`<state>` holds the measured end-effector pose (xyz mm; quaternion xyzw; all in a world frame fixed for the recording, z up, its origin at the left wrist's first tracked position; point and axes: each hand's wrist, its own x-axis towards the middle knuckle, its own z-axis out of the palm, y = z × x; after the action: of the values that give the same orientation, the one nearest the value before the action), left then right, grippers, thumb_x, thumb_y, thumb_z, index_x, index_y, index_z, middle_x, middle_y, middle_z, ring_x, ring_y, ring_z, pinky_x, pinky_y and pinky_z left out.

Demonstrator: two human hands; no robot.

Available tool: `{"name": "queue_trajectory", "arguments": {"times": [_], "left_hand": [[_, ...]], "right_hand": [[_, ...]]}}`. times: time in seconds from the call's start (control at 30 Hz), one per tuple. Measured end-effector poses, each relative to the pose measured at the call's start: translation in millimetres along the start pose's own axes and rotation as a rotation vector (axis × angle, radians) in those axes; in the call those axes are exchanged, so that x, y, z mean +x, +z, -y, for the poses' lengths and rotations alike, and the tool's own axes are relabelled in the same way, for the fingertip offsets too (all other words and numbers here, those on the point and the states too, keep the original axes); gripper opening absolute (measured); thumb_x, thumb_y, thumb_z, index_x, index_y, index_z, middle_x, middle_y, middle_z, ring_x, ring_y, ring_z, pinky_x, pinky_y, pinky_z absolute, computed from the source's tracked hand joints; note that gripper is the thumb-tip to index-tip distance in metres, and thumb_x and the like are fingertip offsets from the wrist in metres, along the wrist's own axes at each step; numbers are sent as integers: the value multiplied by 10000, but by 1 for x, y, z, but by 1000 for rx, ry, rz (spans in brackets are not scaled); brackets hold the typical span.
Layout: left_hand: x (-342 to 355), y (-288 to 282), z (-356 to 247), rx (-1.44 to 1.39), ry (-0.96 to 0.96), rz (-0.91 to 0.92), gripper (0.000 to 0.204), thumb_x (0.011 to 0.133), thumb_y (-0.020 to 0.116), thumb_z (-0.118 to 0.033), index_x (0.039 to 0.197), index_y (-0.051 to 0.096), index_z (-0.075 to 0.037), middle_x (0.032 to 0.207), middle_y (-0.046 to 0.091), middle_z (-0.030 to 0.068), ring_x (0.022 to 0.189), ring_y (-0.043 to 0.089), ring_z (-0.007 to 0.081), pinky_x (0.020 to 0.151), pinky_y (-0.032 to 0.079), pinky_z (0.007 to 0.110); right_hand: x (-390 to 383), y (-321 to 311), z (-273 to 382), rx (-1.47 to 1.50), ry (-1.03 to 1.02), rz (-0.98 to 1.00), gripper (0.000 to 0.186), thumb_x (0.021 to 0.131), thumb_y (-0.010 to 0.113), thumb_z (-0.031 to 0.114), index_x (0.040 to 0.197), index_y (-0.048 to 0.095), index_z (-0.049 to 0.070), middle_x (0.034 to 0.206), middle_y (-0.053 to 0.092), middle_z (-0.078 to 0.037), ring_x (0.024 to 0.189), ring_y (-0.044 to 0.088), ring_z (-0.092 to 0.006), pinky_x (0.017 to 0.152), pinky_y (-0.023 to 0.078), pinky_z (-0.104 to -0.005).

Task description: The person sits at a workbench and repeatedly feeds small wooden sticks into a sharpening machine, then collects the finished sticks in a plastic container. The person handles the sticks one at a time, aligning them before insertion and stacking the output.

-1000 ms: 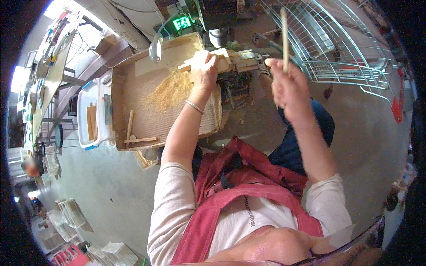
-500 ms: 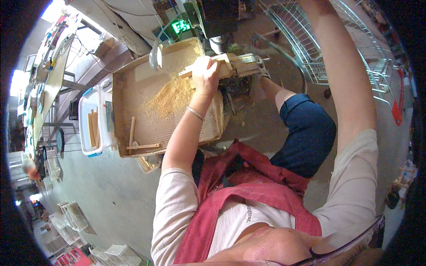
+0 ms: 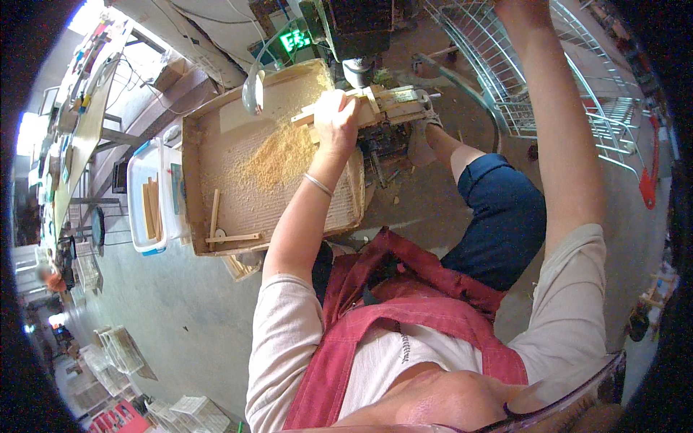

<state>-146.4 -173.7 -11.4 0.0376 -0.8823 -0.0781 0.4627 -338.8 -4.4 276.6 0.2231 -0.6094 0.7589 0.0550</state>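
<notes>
My left hand is closed, its fingers wrapped over a wooden piece at the near end of a wooden fixture. That fixture reaches right from the hand, above a dark machine part. My right arm stretches far up along the right side. The right hand is cut off by the top edge beside a wire shopping cart, so its fingers are hidden. Under the left hand lies a shallow cardboard box, with a heap of sawdust and wooden sticks in it.
A clear plastic bin with wooden strips stands left of the box. A lamp hangs over the box, near a green lit display. A long table runs along the far left. The cart has a red handle.
My right arm has shifted slightly, with its sleeve a little lower and further left. My left hand keeps its hold on the wooden piece.
</notes>
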Motion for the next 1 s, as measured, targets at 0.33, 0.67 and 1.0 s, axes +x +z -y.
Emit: {"name": "queue_trajectory", "arguments": {"times": [0.33, 0.67, 1.0], "left_hand": [[-4, -1, 4, -16, -2, -17, 116, 741, 670, -58, 750, 554, -69, 780, 486, 110, 770, 542, 321, 670, 446, 435], [-2, 2, 3, -9, 0, -20, 90, 759, 674, -54, 802, 596, -66, 793, 509, 109, 790, 558, 324, 678, 462, 435], [-1, -1, 1, 13, 9, -11, 112, 748, 691, -56, 800, 594, -69, 783, 513, 105, 784, 566, 323, 670, 462, 438]], "right_hand": [[-30, 8, 0, -51, 15, -209, 371, 1033, 550, 284, 797, 650, 16, 548, 495, -5, 379, 368, -102, 363, 245, -307], [-65, -41, -48, 128, 17, -128, 314, 1028, 607, 320, 816, 574, 92, 601, 475, 19, 415, 368, -79, 368, 245, -286], [-130, -36, -56, 104, -66, -142, 303, 1043, 531, 224, 982, 745, 19, 546, 388, 72, 432, 296, -26, 408, 179, -238]]}}
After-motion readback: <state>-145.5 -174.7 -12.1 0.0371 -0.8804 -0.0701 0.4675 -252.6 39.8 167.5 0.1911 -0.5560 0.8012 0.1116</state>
